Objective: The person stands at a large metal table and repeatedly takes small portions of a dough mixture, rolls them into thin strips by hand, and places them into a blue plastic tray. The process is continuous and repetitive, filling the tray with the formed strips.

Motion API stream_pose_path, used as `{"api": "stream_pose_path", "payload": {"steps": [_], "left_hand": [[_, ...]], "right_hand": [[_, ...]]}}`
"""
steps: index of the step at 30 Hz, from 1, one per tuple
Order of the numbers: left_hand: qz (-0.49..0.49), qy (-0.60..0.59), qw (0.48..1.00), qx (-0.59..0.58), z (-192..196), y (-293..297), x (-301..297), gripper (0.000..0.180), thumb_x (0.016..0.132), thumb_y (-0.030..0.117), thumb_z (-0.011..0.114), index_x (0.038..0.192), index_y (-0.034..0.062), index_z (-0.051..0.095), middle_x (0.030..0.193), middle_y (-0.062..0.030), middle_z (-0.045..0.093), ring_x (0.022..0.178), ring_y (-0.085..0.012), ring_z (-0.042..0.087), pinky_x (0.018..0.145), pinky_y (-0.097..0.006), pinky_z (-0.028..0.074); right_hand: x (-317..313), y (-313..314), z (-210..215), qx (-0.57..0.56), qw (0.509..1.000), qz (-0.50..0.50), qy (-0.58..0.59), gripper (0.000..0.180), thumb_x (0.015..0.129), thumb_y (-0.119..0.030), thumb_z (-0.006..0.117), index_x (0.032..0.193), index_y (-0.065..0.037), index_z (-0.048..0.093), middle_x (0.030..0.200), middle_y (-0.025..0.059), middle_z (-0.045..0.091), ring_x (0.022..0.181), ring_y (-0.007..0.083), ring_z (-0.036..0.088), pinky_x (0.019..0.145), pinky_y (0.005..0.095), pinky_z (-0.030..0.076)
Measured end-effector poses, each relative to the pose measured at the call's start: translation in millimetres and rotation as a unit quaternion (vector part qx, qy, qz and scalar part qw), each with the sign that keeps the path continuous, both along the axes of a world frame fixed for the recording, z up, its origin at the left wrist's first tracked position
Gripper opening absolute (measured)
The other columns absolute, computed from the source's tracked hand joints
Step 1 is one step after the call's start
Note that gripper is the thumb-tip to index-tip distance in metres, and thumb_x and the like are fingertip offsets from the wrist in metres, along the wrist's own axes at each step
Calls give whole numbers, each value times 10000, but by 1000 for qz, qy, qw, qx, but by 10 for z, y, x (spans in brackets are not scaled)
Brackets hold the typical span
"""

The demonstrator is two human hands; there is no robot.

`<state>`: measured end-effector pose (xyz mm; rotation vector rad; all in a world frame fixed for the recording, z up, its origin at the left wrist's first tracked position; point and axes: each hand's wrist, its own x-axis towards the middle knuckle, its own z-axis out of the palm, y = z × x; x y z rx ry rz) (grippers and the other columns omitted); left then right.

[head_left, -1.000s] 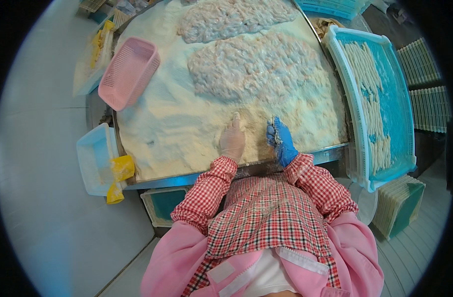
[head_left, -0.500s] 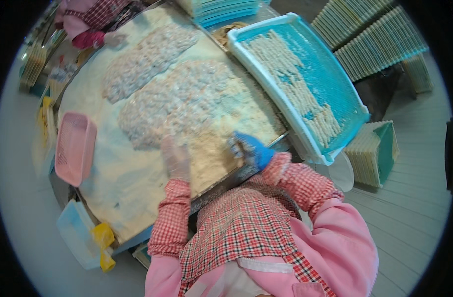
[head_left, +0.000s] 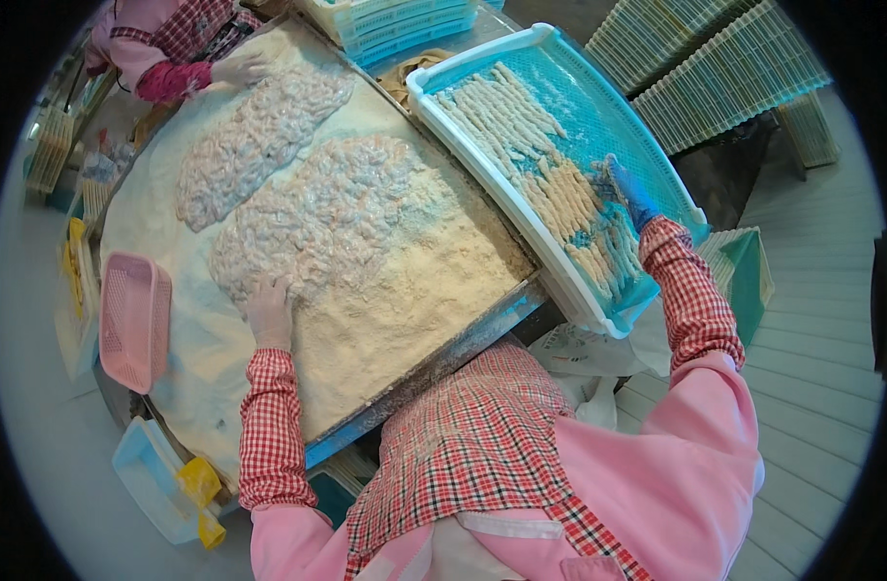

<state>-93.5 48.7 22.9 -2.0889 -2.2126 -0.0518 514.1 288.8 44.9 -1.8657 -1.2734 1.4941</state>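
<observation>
On the one tabletop (head_left: pixel 482 325) I see two piles of pale raw pieces: the far pile (head_left: pixel 259 140) toward 11 o'clock, the near pile (head_left: pixel 312 213) at the middle. The left hand (head_left: pixel 270 315), clear-gloved, meets the near pile's 7 o'clock edge; whether its fingers grip anything, I can't tell. Between 2 and 3 o'clock sits one blue tray (head_left: pixel 598 107) of many strips (head_left: pixel 560 189). The right hand (head_left: pixel 632 198), blue-gloved, is over its 3 o'clock side, fingers too blurred to judge. One pink basket (head_left: pixel 133 324) stands at 8 o'clock.
</observation>
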Motion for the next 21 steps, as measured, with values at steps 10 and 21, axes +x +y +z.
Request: {"api": "stream_pose_path", "payload": {"steps": [10,21], "left_hand": [[-91,-253,960,72,-122,-806,289,225,831,59,564,1040,54,645,1088,-145,634,1023,-314,592,901,-376,463],[278,-289,915,-50,-398,-1148,717,301,841,209,567,1087,41,611,1007,-161,652,967,-337,603,847,-397,482]], "right_hand": [[-1447,-654,330,203,966,160,22,375,960,-304,531,1213,-34,589,1053,117,665,926,162,600,788,291,478],[-3679,-2480,-678,323,848,420,31,480,905,-269,586,1324,-63,476,1128,194,560,1016,351,537,855,431,453]]}}
